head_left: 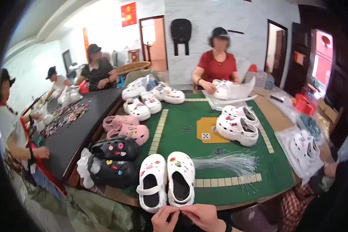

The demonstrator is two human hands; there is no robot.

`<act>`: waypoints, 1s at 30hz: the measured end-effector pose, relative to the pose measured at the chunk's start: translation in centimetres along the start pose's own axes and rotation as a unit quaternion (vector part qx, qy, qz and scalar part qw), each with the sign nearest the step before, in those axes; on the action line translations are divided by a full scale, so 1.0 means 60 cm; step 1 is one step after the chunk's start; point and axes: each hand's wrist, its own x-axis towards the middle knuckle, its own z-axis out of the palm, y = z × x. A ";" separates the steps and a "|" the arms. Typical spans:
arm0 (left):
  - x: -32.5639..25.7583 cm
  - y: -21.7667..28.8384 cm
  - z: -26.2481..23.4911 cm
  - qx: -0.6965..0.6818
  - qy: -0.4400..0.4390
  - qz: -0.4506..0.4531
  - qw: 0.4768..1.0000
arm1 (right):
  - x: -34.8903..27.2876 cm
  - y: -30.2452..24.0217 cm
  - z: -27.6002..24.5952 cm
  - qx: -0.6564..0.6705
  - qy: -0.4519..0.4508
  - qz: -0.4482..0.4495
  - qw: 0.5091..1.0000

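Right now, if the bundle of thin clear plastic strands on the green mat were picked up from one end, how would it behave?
The bundle of clear strands would probably droop and fan out: its ends already splay loosely across the green mat. It looks very light, fine as hair. Single strands may slip free, since nothing visibly ties them together.

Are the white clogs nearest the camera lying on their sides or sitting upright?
Upright. The white clogs rest soles down on the green mat, side by side, their dark openings and charms facing up.
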 end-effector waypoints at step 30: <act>0.013 -0.025 -0.016 0.010 0.013 0.019 1.000 | 0.018 0.007 -0.006 -0.006 0.020 0.004 1.000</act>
